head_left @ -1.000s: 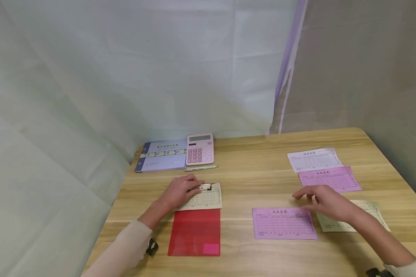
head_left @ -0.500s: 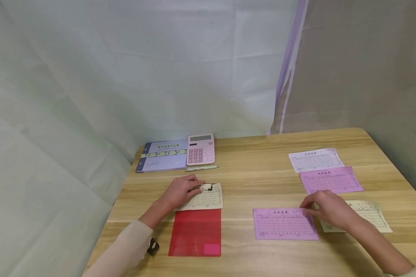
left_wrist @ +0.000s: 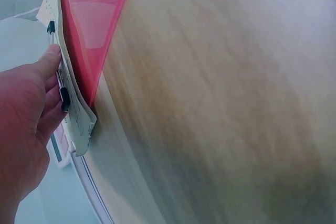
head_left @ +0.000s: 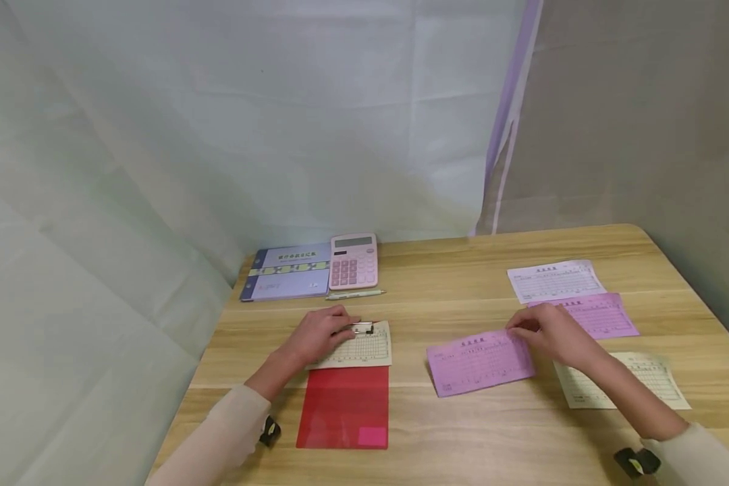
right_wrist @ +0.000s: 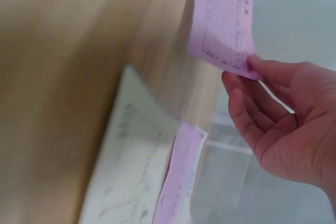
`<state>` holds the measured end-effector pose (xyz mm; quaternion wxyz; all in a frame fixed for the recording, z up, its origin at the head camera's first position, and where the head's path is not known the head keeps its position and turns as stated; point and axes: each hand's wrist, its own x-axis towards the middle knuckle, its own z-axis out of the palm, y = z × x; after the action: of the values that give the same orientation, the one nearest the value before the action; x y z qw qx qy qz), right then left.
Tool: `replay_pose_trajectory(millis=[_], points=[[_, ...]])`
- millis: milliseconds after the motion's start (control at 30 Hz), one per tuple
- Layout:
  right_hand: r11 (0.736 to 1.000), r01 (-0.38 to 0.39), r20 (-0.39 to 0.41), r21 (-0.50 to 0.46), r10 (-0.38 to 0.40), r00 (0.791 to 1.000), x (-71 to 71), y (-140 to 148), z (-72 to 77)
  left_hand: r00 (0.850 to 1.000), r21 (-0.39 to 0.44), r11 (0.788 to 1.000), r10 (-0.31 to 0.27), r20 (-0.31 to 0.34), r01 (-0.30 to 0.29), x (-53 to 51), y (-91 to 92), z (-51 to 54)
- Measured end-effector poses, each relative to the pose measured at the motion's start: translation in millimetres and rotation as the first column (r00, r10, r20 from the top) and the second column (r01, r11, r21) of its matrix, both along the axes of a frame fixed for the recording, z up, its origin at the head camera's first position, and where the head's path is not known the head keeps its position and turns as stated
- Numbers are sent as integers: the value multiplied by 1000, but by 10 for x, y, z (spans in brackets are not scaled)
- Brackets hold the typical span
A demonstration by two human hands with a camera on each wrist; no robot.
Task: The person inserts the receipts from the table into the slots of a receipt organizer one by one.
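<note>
My left hand [head_left: 318,336] grips the metal clip [head_left: 364,331] at the top of a small red see-through clipboard [head_left: 342,408]. A cream printed slip [head_left: 361,351] lies over the clipboard's upper part. In the left wrist view the thumb presses on the clip [left_wrist: 64,98], with fingers behind it. At right, my right hand [head_left: 559,337] pinches a purple printed slip [head_left: 480,364] by its upper right corner, thumb and fingertips together. That slip is tilted and partly lifted off the table. The right wrist view shows the purple slip [right_wrist: 223,19] hanging from the pinch.
On the right of the wooden table [head_left: 437,297] lie a white slip [head_left: 553,280], another purple slip [head_left: 601,317] and a cream slip [head_left: 646,374]. At the back left are a blue-and-white account book [head_left: 288,273], a pink calculator [head_left: 354,263] and a pen [head_left: 356,295].
My right hand came down to the purple slip's corner, took hold of it and raised it, shifting it left and away from me. The left hand stays on the clip.
</note>
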<state>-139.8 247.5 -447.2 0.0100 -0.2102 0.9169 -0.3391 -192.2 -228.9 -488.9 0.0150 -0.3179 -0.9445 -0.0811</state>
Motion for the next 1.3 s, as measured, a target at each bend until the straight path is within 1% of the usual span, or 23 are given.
replay_pose_trajectory(millis=[133,233,333,433,533,600,767,900,1100,1233,1300], points=[[997,-3,94,-75,10,995,-181,-100,7,1000,-5,1000,12,9,-12,9,13,8],[991,15,164,-132,7,986,-297,-178,-57,1000,-6,1000,17,8,-17,12,16,7],[988,31,181,-153,-2,983,-385,-260,-155,1000,-7,1000,18,4,-18,11,15,6],[991,42,164,-127,-21,986,-439,-325,-242,1000,-8,1000,22,5,-22,6,15,5],[993,73,155,-94,-58,986,-463,-366,-290,1000,-11,1000,26,10,-26,2,17,7],[993,80,157,-88,-65,986,-465,-376,-302,1000,-12,1000,27,13,-26,-1,20,11],[994,62,170,-91,-46,984,-447,-364,-322,1000,-12,1000,19,5,-19,-7,27,10],[993,62,184,-97,-44,982,-445,-347,-348,1000,-3,1000,8,-5,-8,-10,25,1],[985,92,206,-144,-61,977,-441,-337,-357,1000,10,1000,-3,-14,3,-2,28,8],[971,140,265,-195,-85,960,-442,-333,-343,1000,8,1000,-3,-17,4,6,27,15],[966,150,281,-212,-86,956,-448,-333,-333,1000,1,1000,-5,-19,5,7,24,15]])
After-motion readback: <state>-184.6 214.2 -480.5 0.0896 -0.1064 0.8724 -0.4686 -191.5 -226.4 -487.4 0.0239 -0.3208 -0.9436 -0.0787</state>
